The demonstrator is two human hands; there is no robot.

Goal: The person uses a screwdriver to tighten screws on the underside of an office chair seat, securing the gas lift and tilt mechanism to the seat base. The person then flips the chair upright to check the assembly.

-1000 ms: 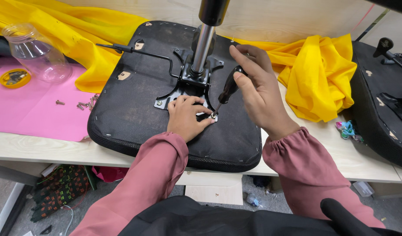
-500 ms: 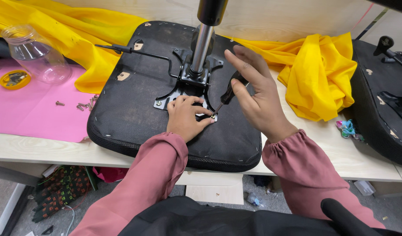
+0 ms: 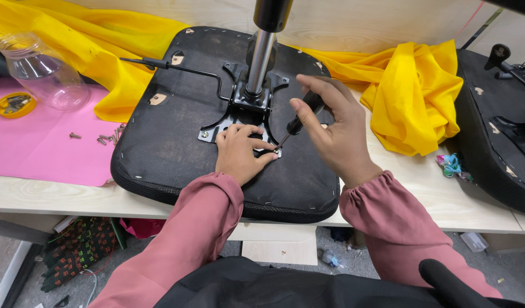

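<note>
An upturned black chair seat (image 3: 177, 142) lies on the workbench with its metal mounting bracket (image 3: 239, 111) and chrome gas column (image 3: 260, 60) standing up from the middle. My right hand (image 3: 336, 128) holds a black-handled screwdriver (image 3: 301, 117), its tip slanting down to the bracket's near right corner. My left hand (image 3: 239, 154) rests flat on the seat at that same corner, fingertips pinched beside the screwdriver tip. Whether a screw sits under the tip is hidden. A thin black lever (image 3: 171, 65) runs from the bracket to the left.
A pink sheet (image 3: 40, 148) at the left carries loose screws (image 3: 105, 137), a yellow lid (image 3: 14, 104) and a clear plastic jar (image 3: 43, 71). Yellow cloth (image 3: 414, 94) lies behind and to the right. A second black seat (image 3: 496, 142) fills the right edge.
My right hand has shifted its fingers around the screwdriver handle, turning it at the same corner. My left hand has stayed in place on the bracket.
</note>
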